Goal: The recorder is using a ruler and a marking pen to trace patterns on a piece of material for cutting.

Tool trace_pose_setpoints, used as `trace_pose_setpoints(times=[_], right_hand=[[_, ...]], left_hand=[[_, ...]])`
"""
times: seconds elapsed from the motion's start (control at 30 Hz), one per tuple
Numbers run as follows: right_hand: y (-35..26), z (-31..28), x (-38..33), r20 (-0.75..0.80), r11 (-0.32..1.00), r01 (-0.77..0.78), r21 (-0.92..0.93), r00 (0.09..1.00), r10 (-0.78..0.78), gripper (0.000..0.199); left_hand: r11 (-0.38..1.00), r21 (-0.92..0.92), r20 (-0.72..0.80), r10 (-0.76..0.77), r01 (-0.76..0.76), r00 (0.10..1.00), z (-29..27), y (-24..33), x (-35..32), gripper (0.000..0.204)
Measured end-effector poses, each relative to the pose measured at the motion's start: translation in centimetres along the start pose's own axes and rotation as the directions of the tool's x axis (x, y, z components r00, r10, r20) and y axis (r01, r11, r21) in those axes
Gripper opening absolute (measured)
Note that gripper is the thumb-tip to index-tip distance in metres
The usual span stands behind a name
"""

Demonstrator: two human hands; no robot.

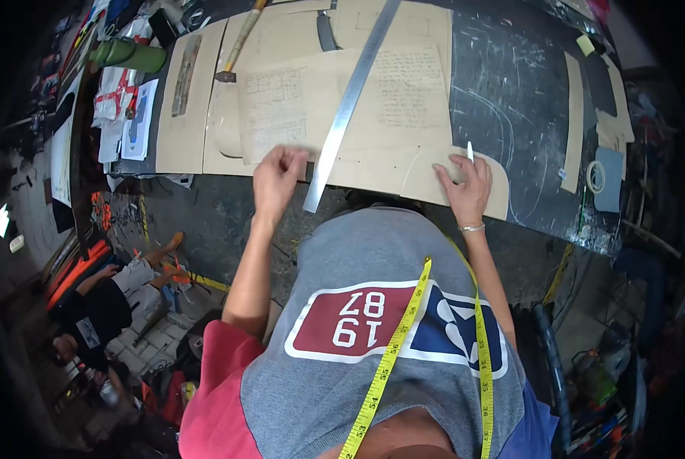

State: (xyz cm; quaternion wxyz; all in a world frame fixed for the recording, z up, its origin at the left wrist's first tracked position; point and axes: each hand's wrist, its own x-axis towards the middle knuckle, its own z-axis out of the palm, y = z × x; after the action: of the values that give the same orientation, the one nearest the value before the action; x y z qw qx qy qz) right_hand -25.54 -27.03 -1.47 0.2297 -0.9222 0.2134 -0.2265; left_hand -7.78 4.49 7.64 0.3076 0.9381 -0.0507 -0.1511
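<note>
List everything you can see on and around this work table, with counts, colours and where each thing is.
Work table: one, dark, chalk-marked, across the top.
Paper patterns: several, tan, overlapping on the table.
Metal ruler: one, silver, slanting over the patterns.
Hammer: one, wooden handle, upper left.
Tape roll: one, pale, right edge of table.
Green bottle: one, far left of table.
Measuring tape: one, yellow, hanging over the grey shirt.
Another person: one, sitting on the floor, lower left.
Chalk: one white piece, at the right hand.
Left hand: fingers curled on the pattern's near edge, beside the ruler.
Right hand: pressed flat on a pattern, chalk between the fingers.
</note>
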Motion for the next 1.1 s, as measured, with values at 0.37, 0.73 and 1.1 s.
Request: trace_pose_setpoints(times=[0.37,0.73,1.1], right_hand=[[-0.2,0.3,0.3,0.006,1.0,0.007,0.021,1.0,-0.007,0.036],[0.0,0.2,0.4,0.01,1.0,0.009,0.007,1.0,-0.009,0.034],[-0.4,0.3,0.5,-0.01,1.0,0.019,0.013,1.0,-0.019,0.029]], left_hand=[[0.972,-0.174,0.111,-0.138,0.156,0.984,3.0,-6.2,-4.5,0.035],[0.993,0.05,0.148,0.097,-0.106,0.984,-0.4,-2.3,4.1,0.023],[0.914,-0.003,-0.083,0.405,-0.407,0.911,3.2,2.0,19.1,0.033]])
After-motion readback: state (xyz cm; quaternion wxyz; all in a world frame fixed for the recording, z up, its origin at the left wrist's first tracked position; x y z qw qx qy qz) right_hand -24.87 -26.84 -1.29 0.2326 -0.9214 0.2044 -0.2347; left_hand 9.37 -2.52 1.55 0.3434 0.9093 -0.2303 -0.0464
